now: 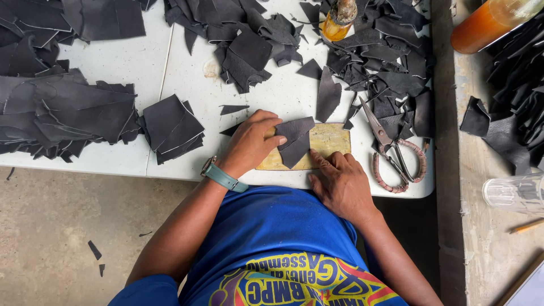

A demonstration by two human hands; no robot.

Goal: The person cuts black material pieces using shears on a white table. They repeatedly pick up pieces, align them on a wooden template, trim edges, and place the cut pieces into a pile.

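Pressing black leather piece (294,141) on yellowed board (328,139), left hand (249,144) hiding board's corner

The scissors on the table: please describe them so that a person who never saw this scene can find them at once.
Start at the near edge of the white table. Right of the yellowish board under the person's hands, just beyond the right hand, lie the scissors, blades pointing away from the person. Unlike the dark leather scraps around them, they are metal, with cord-wrapped loop handles.

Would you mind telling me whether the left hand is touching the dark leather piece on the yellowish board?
Touching. The head view shows the left hand with its fingertips pressed on the dark leather piece, no gap visible.
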